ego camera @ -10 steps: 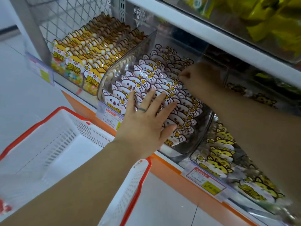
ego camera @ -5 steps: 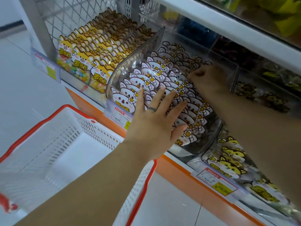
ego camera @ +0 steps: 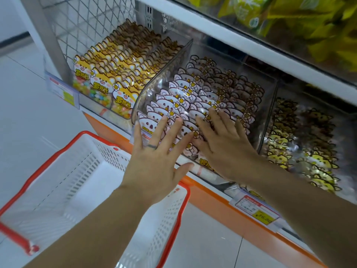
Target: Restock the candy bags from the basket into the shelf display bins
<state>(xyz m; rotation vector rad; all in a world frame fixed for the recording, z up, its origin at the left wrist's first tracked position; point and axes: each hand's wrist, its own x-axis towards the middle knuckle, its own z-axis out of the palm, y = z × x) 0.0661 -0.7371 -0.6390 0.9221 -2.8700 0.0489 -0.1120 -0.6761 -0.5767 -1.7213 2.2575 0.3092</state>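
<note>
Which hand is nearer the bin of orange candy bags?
Left. The left hand lies on the pink bags just right of the orange bags; the right hand presses the same pink bags further right, beyond the left hand.

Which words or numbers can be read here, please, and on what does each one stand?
"罗班长": fronts of the yellow candy bags.
"16.8", roughly: yellow patch of the right price label; its small print is blurred.
Too blurred to read: the left price label.

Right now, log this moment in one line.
left hand: flat on pink candy bags | right hand: flat on same bags | basket: below hands
</note>
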